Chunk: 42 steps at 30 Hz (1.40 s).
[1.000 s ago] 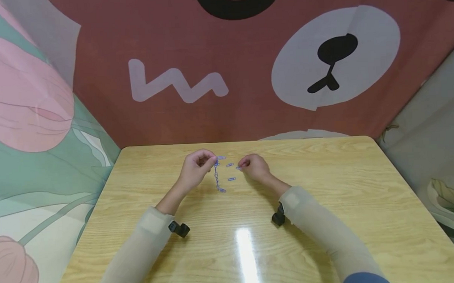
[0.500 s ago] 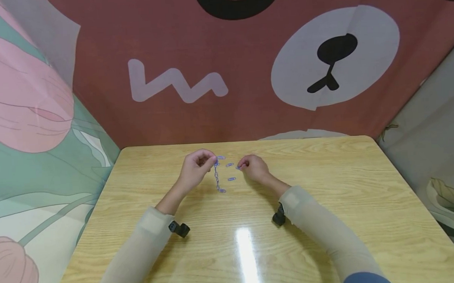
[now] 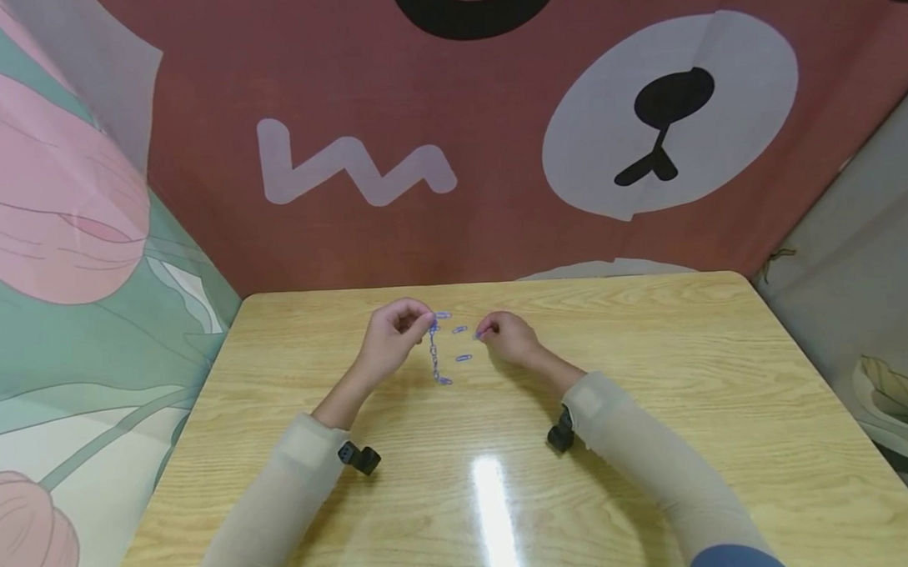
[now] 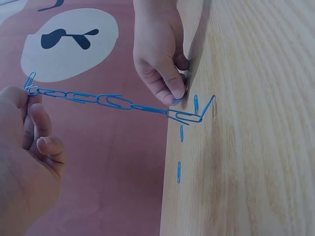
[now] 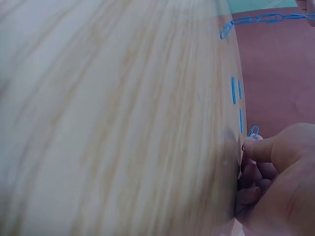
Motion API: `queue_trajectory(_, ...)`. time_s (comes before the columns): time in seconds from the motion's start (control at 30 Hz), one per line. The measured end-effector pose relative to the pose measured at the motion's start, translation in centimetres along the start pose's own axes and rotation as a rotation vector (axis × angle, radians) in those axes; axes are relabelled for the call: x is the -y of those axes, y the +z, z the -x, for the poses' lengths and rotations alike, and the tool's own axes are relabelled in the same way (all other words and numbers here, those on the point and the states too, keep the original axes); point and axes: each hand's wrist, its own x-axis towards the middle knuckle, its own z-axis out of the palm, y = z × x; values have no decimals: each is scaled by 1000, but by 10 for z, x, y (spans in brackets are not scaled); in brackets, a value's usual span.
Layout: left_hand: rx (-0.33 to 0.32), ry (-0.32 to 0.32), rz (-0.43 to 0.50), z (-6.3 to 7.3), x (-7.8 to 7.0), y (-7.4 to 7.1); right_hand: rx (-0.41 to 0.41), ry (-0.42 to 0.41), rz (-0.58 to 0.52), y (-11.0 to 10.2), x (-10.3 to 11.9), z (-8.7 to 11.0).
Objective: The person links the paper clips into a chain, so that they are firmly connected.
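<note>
My left hand (image 3: 392,340) pinches the upper end of a chain of linked blue paper clips (image 4: 115,102) between thumb and forefinger. The chain hangs down from there, and its lowest clip (image 4: 208,107) reaches the tabletop. Close above the table, to the right of the chain, my right hand (image 3: 512,338) pinches a single blue paper clip (image 5: 254,131); the clip's looped end sticks up past the fingertips in the right wrist view. Between the hands lie three loose blue paper clips, one at the far side (image 3: 443,316), one in the middle (image 3: 460,329) and one nearer (image 3: 464,358).
The wooden table (image 3: 402,502) ends at a back edge just beyond the hands. Behind it hangs a reddish cloth (image 3: 494,149) with a bear print, and a flowered cloth (image 3: 61,205) hangs on the left. Black wrist cameras sit on both sleeves.
The clip in my right hand has tipped from lying out toward the left to standing more upright at the fingertips. The left hand and the chain have hardly moved.
</note>
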Motion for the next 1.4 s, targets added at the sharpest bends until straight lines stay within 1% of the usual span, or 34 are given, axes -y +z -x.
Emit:
queue_trajectory(0.17,-4,-12,-10,-3,21,0,33,-21,-34,-4,-2,1)
queue_trajectory(0.2,-4,-10,-5,-3,23,0,39,-25,-44,-5,-3,1)
queue_trajectory(0.27,-4,0,4,-3,25,0,48,-29,-64,-8,-3,2)
queue_trajectory(0.43,-5,32,9,-3,26,0,35,-43,-88,-14,-1,6)
queue_trajectory(0.57,-11,12,-6,-3,26,-1,27,-48,-106,-21,1,11)
queue_trajectory(0.67,-13,-22,-12,-2,24,-2,22,-72,-114,-28,4,15)
queue_trajectory(0.73,-11,-33,-19,-2,20,-2,17,-87,-124,-34,7,18)
queue_trajectory(0.9,-4,-26,-10,0,-2,-3,-4,-127,-170,-48,15,24)
queue_trajectory(0.97,-1,-25,-1,1,-9,-3,-16,-143,-182,-53,18,26)
queue_trajectory(1.17,-3,-28,1,1,-11,-3,-44,-163,-204,-66,33,34)
queue_trajectory(1.4,-3,-13,1,0,-12,-3,-57,-196,-241,-75,48,42)
